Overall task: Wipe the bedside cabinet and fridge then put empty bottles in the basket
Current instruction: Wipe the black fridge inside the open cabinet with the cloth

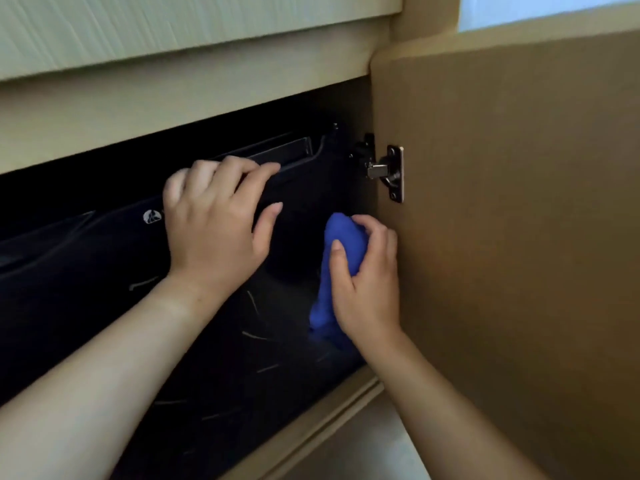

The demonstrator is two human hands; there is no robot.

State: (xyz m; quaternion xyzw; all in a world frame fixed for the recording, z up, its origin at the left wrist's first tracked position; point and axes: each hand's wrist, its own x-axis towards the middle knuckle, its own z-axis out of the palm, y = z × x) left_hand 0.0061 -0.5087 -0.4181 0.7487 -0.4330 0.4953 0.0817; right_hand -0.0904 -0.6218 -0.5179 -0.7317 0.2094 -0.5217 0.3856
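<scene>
**Inside the open cabinet: fridge wipe under way**

Inside the wooden cabinet [180, 98], the work had reached the fridge step. The left hand [214, 226] gripped the black mini fridge [104, 306], its fingers [242, 169] curled over the top edge of the front and the thumb spread below them on the dark face. The right hand [369, 285] held a bunched blue cloth [341, 244], fingers and thumb wrapped round it, the cloth's lower end hanging beneath the palm. Beyond those knuckles stood the swung-open cabinet door [519, 254], with its metal hinge [388, 173] just above the fingertips.

The cloth lay against or just beside the fridge's right-hand edge; whether it was touching could not be told. The next move probably called for the left hand to steady or pull the front while the cloth swept across the scuffed black face towards that hand.

The cabinet held only the fridge, as far as could be seen. Whether the fridge was open was unclear, and its contents were hidden. No bottles or basket showed.
</scene>
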